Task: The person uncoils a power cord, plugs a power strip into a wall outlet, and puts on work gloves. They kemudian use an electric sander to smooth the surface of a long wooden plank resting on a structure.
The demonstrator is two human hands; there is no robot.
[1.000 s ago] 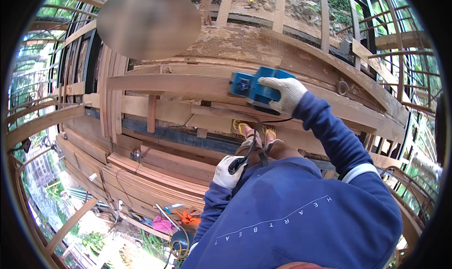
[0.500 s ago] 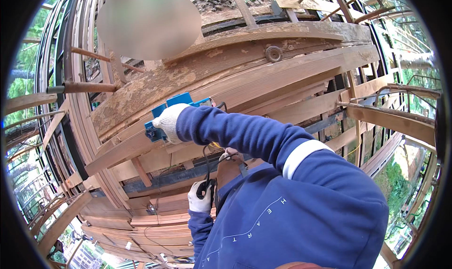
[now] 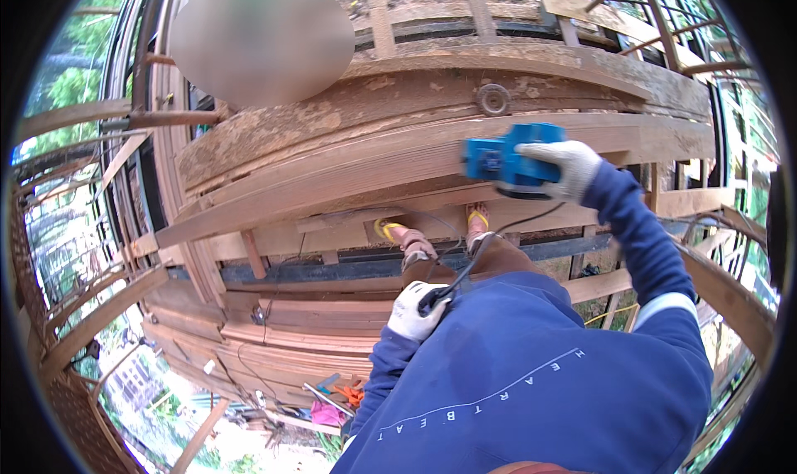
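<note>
My right hand [image 3: 573,171], in a white glove, is closed around a blue electric planer [image 3: 510,160]. The planer is at the right part of a long planed wooden board [image 3: 332,183] and slightly blurred; I cannot tell whether it touches the wood. From the tool a black power cord [image 3: 531,218] droops back toward my body. My left hand [image 3: 415,308], also gloved, is held low by my waist with its fingers curled round a bunched part of that cord.
Behind the board lies a rough, bark-flecked slab [image 3: 290,138] with a small round wheel-like disc [image 3: 493,100] on it. My feet in yellow-strapped sandals [image 3: 388,231] stand below. Stacked planks [image 3: 290,341] lie lower left; rusty metal bars [image 3: 178,119] and timbers flank both sides.
My right hand has swept the planer from the board's left part to its right part. My left hand, still holding the cord, appears farther right, and my feet have come into view.
</note>
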